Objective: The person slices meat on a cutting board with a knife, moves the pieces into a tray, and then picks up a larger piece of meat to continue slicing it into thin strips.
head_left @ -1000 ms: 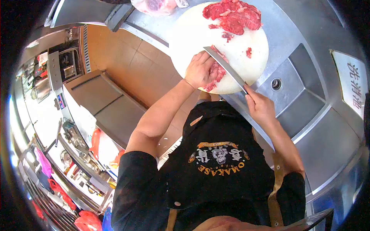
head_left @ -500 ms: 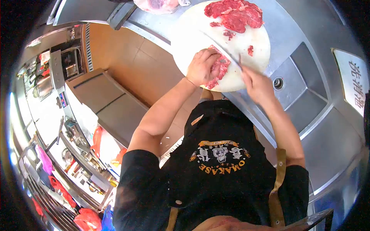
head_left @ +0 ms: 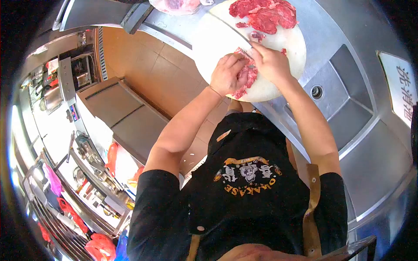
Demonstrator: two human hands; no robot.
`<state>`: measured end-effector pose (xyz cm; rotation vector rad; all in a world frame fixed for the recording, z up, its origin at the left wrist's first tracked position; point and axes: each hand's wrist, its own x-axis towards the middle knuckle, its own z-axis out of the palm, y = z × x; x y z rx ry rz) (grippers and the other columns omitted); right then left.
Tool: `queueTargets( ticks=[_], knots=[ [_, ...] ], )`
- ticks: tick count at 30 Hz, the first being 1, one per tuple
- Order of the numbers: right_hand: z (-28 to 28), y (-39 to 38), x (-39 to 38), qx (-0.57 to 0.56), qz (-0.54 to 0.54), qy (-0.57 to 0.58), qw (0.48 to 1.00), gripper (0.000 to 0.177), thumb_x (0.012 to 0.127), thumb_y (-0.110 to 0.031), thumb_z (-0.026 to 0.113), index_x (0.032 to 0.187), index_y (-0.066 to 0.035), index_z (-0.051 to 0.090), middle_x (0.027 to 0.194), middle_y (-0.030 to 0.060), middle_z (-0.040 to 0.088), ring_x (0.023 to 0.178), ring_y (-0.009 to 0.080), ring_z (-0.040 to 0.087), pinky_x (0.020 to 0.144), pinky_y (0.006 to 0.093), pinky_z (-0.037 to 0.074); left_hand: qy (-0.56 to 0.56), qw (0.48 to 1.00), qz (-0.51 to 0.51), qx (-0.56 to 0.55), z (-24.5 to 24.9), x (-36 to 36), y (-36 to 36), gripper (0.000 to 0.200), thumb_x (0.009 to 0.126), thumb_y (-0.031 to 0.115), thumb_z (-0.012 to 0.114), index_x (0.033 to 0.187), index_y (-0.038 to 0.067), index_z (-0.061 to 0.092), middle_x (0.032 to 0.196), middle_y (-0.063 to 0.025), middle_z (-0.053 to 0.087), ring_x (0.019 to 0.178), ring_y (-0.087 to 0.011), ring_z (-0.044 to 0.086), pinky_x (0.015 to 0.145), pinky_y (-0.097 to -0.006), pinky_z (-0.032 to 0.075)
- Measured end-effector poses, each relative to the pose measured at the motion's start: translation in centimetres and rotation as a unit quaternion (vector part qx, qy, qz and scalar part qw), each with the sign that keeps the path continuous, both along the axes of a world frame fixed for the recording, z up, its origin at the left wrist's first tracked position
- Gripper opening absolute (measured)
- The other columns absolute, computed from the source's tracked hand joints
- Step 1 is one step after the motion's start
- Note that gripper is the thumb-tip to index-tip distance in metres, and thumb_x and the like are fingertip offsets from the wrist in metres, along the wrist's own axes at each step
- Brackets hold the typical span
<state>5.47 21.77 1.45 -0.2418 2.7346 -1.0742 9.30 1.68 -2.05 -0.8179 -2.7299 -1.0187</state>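
Note:
My left hand [head_left: 226, 75] presses down with curled fingers on a piece of raw red meat [head_left: 247, 79] near the close edge of a round white cutting board [head_left: 209, 43]. My right hand [head_left: 273, 64] is closed around the handle of a knife [head_left: 235, 30], right beside that meat. The blade reaches up and to the left across the board, and the fingers cover the handle. Larger slabs of red meat [head_left: 265, 16] lie at the board's far side, with a small scrap [head_left: 257, 36] below them.
The board rests over a metal sink counter with a drain [head_left: 317, 92] on the right. A bag of pale meat [head_left: 176, 5] lies beyond the board's left side. A sign [head_left: 398, 85] stands at far right. Metal cabinets [head_left: 126, 117] and cluttered shelves fill the left.
My right hand has moved up and left with the knife, bringing the blade farther across the board. My left hand stays nearly still on the meat.

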Motion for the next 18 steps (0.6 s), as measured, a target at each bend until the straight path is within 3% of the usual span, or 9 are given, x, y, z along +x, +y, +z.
queueTargets(
  ticks=[4,7,10,13,15,18],
  knots=[
    [3.8,4.5,6.0,0.024,0.022,-0.062,0.998,0.033,0.105,-0.03,0.059,0.133,-0.017,0.069,0.101,0.0167,0.075,0.091,0.0358,0.074,0.076,0.0446,0.057,0.022,1.0,0.013,0.005,-0.8,0.0,0.1,0.037,0.076,0.014,0.076,0.112,0.006,0.073,0.117,-0.0111,0.067,0.111,-0.0329,0.063,0.095,-0.0433,0.052],
    [5.9,7.0,11.1,0.053,0.054,-0.09,0.993,0.033,0.103,-0.024,0.062,0.134,-0.017,0.069,0.099,0.016,0.075,0.087,0.0354,0.073,0.076,0.0443,0.058,-0.049,0.997,-0.001,-0.055,0.2,-0.2,-0.2,0.036,0.076,0.015,0.076,0.11,0.007,0.074,0.113,-0.0109,0.066,0.111,-0.0332,0.063,0.095,-0.043,0.052],
    [6.2,7.9,12.4,0.043,0.03,-0.106,0.993,0.035,0.102,-0.023,0.063,0.136,-0.018,0.068,0.097,0.0164,0.075,0.086,0.0364,0.073,0.074,0.0452,0.057,0.005,1.0,0.005,-0.018,0.4,-0.5,0.2,0.032,0.076,0.015,0.076,0.107,0.008,0.075,0.109,-0.0105,0.066,0.109,-0.0337,0.063,0.094,-0.0434,0.052],
    [3.3,5.8,10.3,0.038,0.042,-0.097,0.994,0.037,0.104,-0.034,0.057,0.136,-0.018,0.067,0.094,0.0196,0.075,0.085,0.0404,0.073,0.072,0.0518,0.057,-0.042,0.999,0.003,-0.016,0.8,-0.6,0.2,0.03,0.077,0.015,0.075,0.106,0.007,0.075,0.108,-0.0111,0.066,0.107,-0.0341,0.064,0.093,-0.0437,0.053],
    [0.2,2.9,6.6,0.057,0.066,-0.033,0.996,0.034,0.104,-0.028,0.058,0.135,-0.017,0.068,0.097,0.0169,0.075,0.083,0.0408,0.072,0.077,0.0491,0.057,-0.023,1.0,0.004,0.0,0.5,-0.3,0.1,0.03,0.077,0.015,0.075,0.106,0.006,0.075,0.109,-0.0121,0.066,0.106,-0.0345,0.065,0.093,-0.0439,0.054],
    [-0.5,0.3,1.2,0.027,0.044,-0.072,0.996,0.035,0.106,-0.034,0.054,0.133,-0.016,0.068,0.102,0.0161,0.076,0.088,0.04,0.072,0.08,0.0494,0.057,-0.001,1.0,0.001,0.004,0.2,-0.2,0.0,0.031,0.078,0.015,0.076,0.106,0.004,0.074,0.111,-0.0135,0.066,0.106,-0.0349,0.065,0.093,-0.044,0.054]
  ],
)
